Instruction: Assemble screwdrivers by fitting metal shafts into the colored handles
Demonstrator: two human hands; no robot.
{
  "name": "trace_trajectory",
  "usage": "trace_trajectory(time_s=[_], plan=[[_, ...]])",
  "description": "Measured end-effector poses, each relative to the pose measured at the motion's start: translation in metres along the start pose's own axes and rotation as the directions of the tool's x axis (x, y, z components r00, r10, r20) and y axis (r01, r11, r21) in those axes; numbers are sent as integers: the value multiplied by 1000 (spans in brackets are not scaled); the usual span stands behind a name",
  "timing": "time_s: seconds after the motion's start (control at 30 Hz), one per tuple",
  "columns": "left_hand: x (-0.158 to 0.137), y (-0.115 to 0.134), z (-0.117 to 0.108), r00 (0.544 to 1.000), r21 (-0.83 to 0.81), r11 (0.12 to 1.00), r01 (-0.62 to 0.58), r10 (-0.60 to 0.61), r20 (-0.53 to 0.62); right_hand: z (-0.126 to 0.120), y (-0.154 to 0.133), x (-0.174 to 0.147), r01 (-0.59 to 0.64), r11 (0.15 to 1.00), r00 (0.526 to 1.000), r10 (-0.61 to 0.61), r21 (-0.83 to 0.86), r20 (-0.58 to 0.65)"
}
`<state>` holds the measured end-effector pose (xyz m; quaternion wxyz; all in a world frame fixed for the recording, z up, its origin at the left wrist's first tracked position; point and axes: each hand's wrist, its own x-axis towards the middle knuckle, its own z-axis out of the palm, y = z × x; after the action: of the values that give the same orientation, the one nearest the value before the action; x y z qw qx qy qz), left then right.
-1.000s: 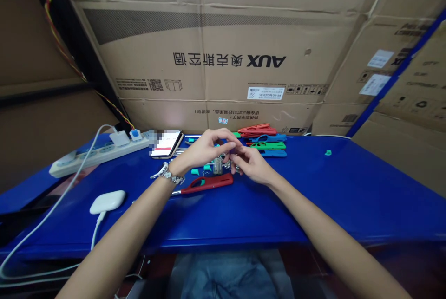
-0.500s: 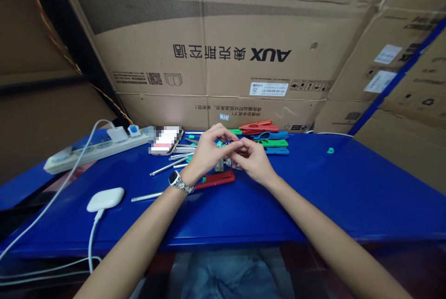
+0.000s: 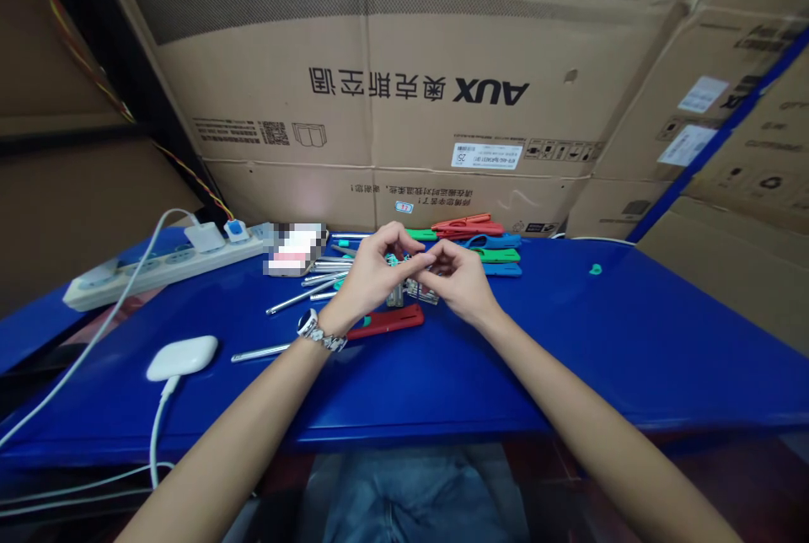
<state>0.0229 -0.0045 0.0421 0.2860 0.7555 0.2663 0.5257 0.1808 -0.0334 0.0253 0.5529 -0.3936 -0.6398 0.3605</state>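
Note:
My left hand [image 3: 384,266] and my right hand [image 3: 466,280] meet fingertip to fingertip above the middle of the table. Both have fingers pinched together; whatever lies between them is too small or hidden to make out. Below them, partly covered, are small clear and metallic parts [image 3: 395,295] with teal bits. A red lighter-like handle with a long metal tube [image 3: 395,319] lies just in front of the hands. To the right and behind are blue [image 3: 504,270], green [image 3: 502,255] and red [image 3: 471,228] handles of the same kind.
Several loose metal tubes [image 3: 297,297] lie left of the hands, beside a phone [image 3: 294,249]. Further left are a white power strip [image 3: 158,273] and a white case on a cable [image 3: 183,357]. A small green piece [image 3: 595,270] sits at right. Cardboard [image 3: 404,12] walls the back.
The view has shifted slightly. My fingers have moved a little against each other, and the fingers of my right hand look less curled. The things on the table have not moved.

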Motion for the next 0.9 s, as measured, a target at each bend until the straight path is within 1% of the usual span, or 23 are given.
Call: trace_trajectory(time_s=[0.03, 0.1, 0.17, 0.27, 0.33, 0.4, 0.43, 0.53, 0.6, 0.67, 0.73, 0.83, 0.9], plan=[[0, 0, 1, 1000, 1, 1000, 7, -7, -14, 0, -1, 0, -13, 1000, 1000, 13, 17, 3], [-1, 0, 1, 1000, 2, 1000, -1, 1, -5, -1, -2, 0, -30, 999, 998, 28, 36, 63], [-1, 3, -2, 998, 0, 1000, -28, 28, 51, -5, -4, 0, -24, 999, 990, 19, 32, 137], [-2, 6, -8, 984, -7, 997, -82, 82, 156, -12, -5, -1, 13, 1000, 973, -13, 5, 231], [-1, 7, -9, 979, -17, 996, -88, 89, 185, -14, -4, -2, 43, 999, 961, -35, -21, 274], [0, 6, -8, 984, -22, 998, -65, 68, 164, -14, -3, -3, 71, 996, 961, -54, -53, 270], [0, 4, -6, 989, -24, 998, -51, 54, 135, -12, -2, -4, 80, 995, 968, -61, -67, 245], [1, 2, 0, 999, -39, 999, -19, 21, 48, -5, 0, -4, 65, 996, 993, -58, -64, 104], [0, 2, 2, 1000, -45, 999, -16, 17, 21, -3, -1, -4, 26, 999, 998, -25, -29, 55], [-1, 4, 1, 999, -35, 999, -31, 32, 24, -4, -2, -2, -15, 1000, 996, 15, -3, 90], [-2, 6, -1, 997, -32, 998, -52, 54, 63, -9, -5, -1, -41, 999, 985, 41, -2, 167], [-2, 8, -6, 986, -42, 996, -74, 79, 145, -17, -9, 0, -39, 999, 964, 41, -12, 264], [-2, 6, -7, 985, -28, 998, -63, 66, 156, -18, -10, -1, -17, 1000, 952, 23, -22, 304]])
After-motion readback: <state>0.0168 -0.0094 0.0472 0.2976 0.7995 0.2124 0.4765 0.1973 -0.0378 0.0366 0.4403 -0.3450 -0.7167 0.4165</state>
